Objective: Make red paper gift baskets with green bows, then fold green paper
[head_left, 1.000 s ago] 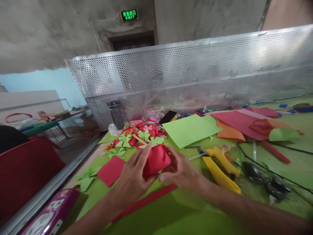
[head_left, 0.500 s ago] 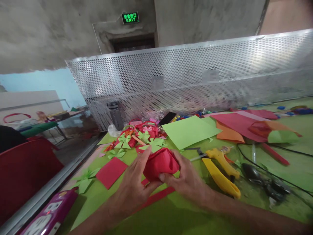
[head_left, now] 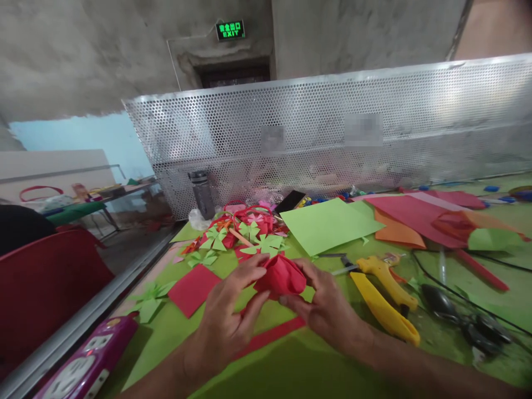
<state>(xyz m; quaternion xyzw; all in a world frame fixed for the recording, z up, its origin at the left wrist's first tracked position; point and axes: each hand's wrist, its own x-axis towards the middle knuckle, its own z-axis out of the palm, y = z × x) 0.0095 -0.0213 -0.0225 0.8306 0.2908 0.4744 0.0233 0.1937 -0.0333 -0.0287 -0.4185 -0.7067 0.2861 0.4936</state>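
A folded red paper piece (head_left: pixel 281 276) is held between my two hands above the green table (head_left: pixel 316 366). My left hand (head_left: pixel 233 302) has its fingers bent round the paper's left side. On the right side my right hand (head_left: pixel 322 299) grips it between thumb and fingers. Under the hands a red paper strip (head_left: pixel 272 337) lies on the table. Left of my left hand is a flat red square of paper (head_left: pixel 193 290). Green paper cut-outs (head_left: pixel 265 244) lie just behind the held paper.
To the right are a yellow glue gun (head_left: pixel 386 274), a yellow-handled cutter (head_left: pixel 384 307) and a black object (head_left: pixel 438 303) with cables. Further back lie a light green sheet (head_left: pixel 328 224), a phone (head_left: pixel 290 202) and a bottle (head_left: pixel 201 194). A purple power strip (head_left: pixel 89 357) sits front left.
The view has shifted slightly, so the surroundings appear further right. The red paper has turned a little in my hands, and my left fingers have loosened and shifted on it.
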